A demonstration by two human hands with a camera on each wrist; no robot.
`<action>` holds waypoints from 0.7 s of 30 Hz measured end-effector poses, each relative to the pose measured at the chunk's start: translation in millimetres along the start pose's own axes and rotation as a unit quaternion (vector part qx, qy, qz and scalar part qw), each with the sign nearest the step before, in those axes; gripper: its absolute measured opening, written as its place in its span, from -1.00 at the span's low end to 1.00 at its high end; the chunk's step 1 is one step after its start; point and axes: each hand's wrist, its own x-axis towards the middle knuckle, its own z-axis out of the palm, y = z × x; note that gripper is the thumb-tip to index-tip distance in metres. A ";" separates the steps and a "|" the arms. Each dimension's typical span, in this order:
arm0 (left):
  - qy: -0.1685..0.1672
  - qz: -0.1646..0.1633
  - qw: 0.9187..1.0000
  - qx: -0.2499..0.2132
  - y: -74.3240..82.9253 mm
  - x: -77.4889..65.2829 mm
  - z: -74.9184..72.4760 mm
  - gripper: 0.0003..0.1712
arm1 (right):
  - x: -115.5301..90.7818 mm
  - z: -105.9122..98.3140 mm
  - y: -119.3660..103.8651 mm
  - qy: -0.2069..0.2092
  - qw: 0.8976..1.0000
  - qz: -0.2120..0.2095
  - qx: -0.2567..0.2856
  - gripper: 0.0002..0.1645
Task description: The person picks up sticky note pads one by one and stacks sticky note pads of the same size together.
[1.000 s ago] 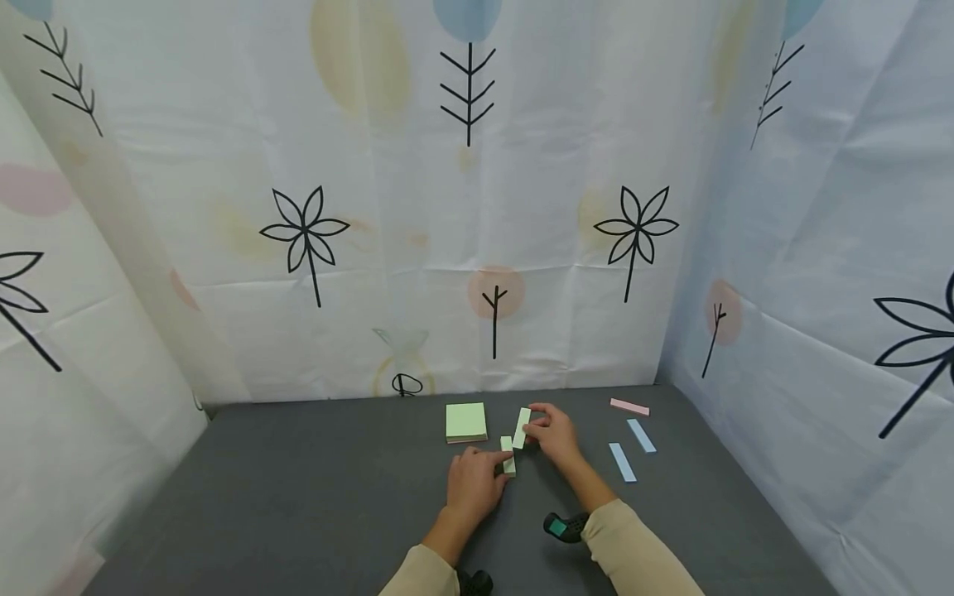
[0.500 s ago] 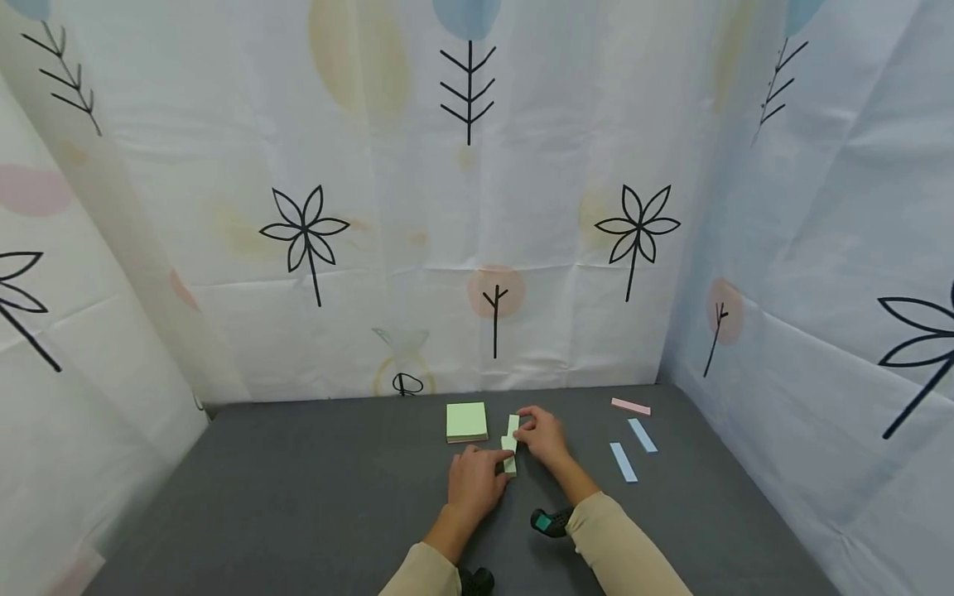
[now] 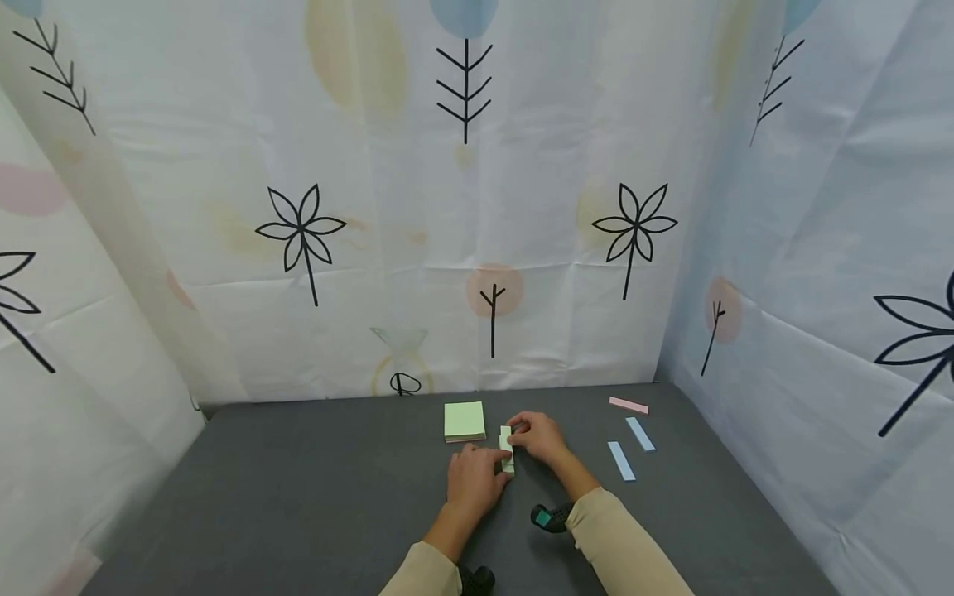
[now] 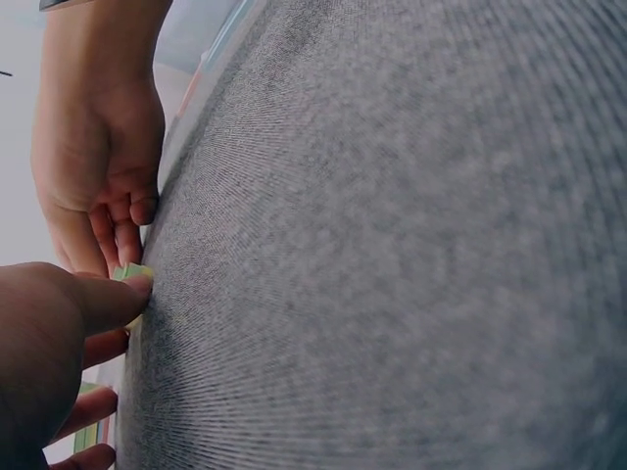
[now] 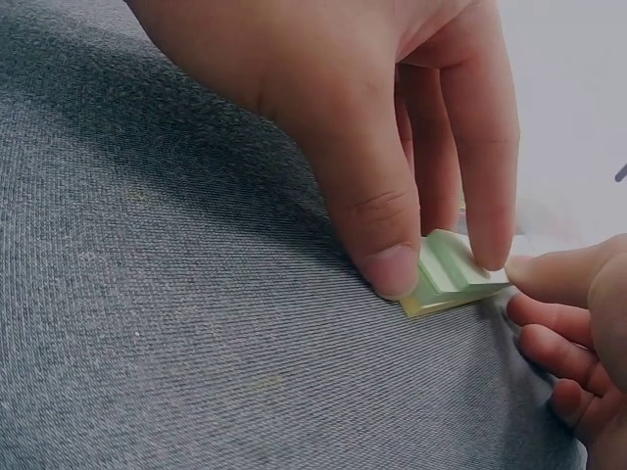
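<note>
Small pale green sticky-note strips (image 3: 506, 434) lie stacked lengthwise on the dark grey table, between my two hands. With thumb and index finger, my left hand (image 3: 471, 480) pinches their near end. My right hand (image 3: 542, 436) holds the far part of the strips, thumb on one side and fingers on the other. Up close in the right wrist view, the green strips (image 5: 456, 269) form stepped layers over a yellowish bottom layer (image 5: 421, 309). The right thumb (image 5: 394, 269) presses the edge there. Fingers partly hide the strips in every view.
A square sticky-note stack (image 3: 464, 420), green on top, sits left of the hands. To the right lie a pink strip (image 3: 629, 406) and two light blue strips (image 3: 621, 461). White patterned cloth (image 3: 417, 207) hangs behind the table and along both sides.
My right hand has moved left and slightly nearer, bringing its tilted green strip into line over the one under my left hand. The left hand has stayed in place.
</note>
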 end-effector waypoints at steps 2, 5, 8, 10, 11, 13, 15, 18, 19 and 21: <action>0.001 0.001 1.000 0.002 -0.1 -0.1 -0.6 -0.66 | -0.3 -0.7 -0.4 -0.010 1.000 -0.006 -0.002 -0.78; 0.001 0.001 1.000 0.000 -0.1 -0.3 -1.3 -0.67 | -1.0 -1.1 -0.7 -0.018 1.000 -0.010 -0.004 -0.80; 0.001 0.001 1.000 -0.001 -0.6 0.1 -1.6 -0.69 | -2.2 -2.0 -1.4 -0.023 1.000 -0.012 -0.001 -0.81; 0.001 0.000 1.000 0.000 -0.7 0.2 -1.6 -0.70 | -3.0 -2.7 -2.2 -0.026 1.000 -0.015 0.003 -0.81; 0.001 0.000 1.000 0.002 -0.8 0.2 -1.6 -0.70 | -3.3 -3.1 -2.5 -0.027 0.999 -0.016 0.005 -0.81; 0.001 -0.001 1.000 0.003 -0.5 0.0 -1.4 -0.70 | -4.0 -3.8 -3.2 -0.030 0.999 -0.019 0.008 -0.81; 0.002 -0.001 1.000 0.002 -0.2 -0.5 -1.3 -0.70 | -4.2 -4.4 -2.4 -0.032 0.999 -0.026 0.006 -0.81; 0.004 -0.001 1.000 -0.001 -0.2 -1.0 -0.7 -0.70 | -4.2 -4.7 -1.3 -0.034 0.999 -0.028 0.004 -0.80; 0.005 -0.001 1.000 -0.003 -0.2 -1.1 -0.6 -0.70 | -4.0 -4.5 -0.7 -0.035 0.999 -0.028 0.004 -0.80; 0.006 -0.002 1.000 -0.006 -0.3 -1.3 -0.6 -0.70 | -4.0 -4.3 -0.4 -0.036 0.999 -0.028 0.003 -0.80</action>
